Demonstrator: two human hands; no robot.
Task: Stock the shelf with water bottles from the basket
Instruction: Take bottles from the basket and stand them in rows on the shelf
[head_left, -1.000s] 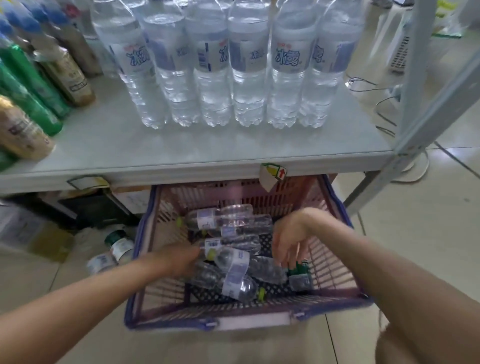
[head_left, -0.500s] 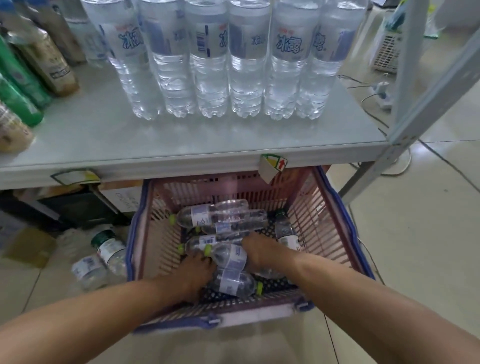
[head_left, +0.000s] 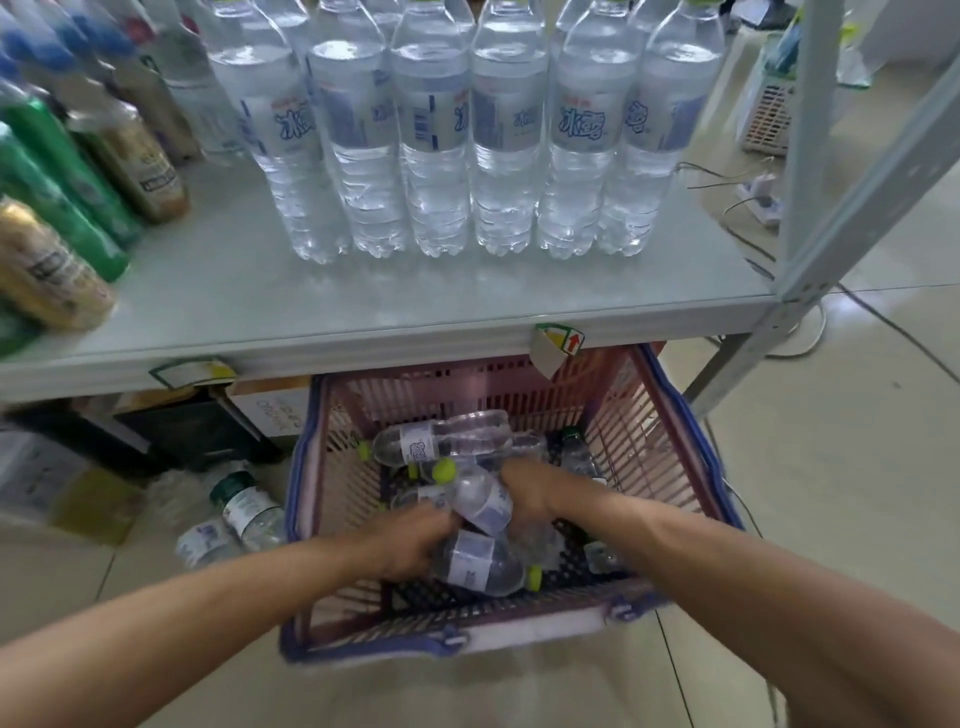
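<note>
Both hands are down in the basket (head_left: 670, 431), which sits on the floor just under the front edge of the shelf (head_left: 363, 296). The step looks like lifting out small water bottles, one per hand. The left hand (head_left: 410, 540) curls around the lower bottle (head_left: 480, 566), which lies on its side along the basket's near wall with its cap toward the right wall. The right hand (head_left: 527, 496) wraps the upper bottle (head_left: 480, 501), which is tilted with its green cap toward the far left corner. Each grip would best close on the barrel, firm enough that the thin plastic does not slip. The bottles should rise clear of the near rim and swing out past the shelf's front edge. The natural place to stand them is the bare front strip, ahead of the large water bottles (head_left: 509, 156). Both forearms converge over the near rim, with the wrists dipped downward.
</note>
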